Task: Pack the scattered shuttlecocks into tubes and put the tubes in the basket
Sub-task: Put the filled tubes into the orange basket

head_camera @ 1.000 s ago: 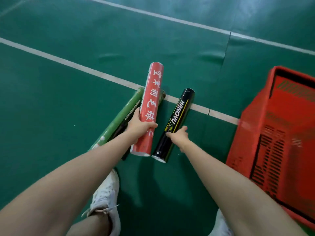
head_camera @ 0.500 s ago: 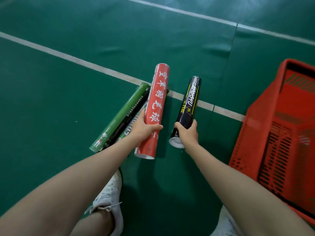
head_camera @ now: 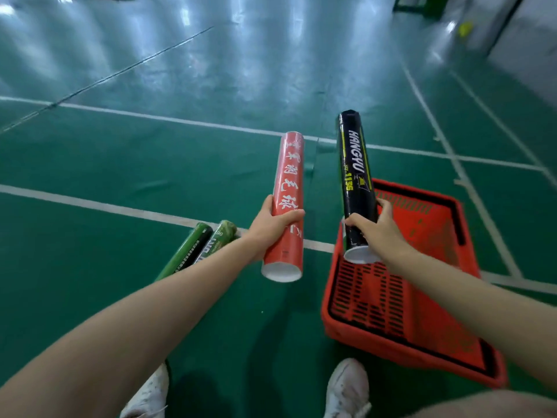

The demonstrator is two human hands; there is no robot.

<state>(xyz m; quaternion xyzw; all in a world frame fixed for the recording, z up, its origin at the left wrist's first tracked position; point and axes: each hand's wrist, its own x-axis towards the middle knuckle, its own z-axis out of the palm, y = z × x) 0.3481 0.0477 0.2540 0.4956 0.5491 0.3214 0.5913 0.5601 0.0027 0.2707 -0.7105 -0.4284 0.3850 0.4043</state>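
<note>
Tubes, red (head_camera: 287, 188) and black (head_camera: 357, 176), raised in outstretched hands (head_camera: 271, 226).

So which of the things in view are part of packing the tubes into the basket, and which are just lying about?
Part of the job:
red tube in the left hand
black tube in the right hand
green tubes on the floor
red basket

Just lying about:
yellow-green object, far right, too blurred to identify

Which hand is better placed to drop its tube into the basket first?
Right hand: its black tube already hangs over the basket. The left hand holds the red tube over floor.
</note>
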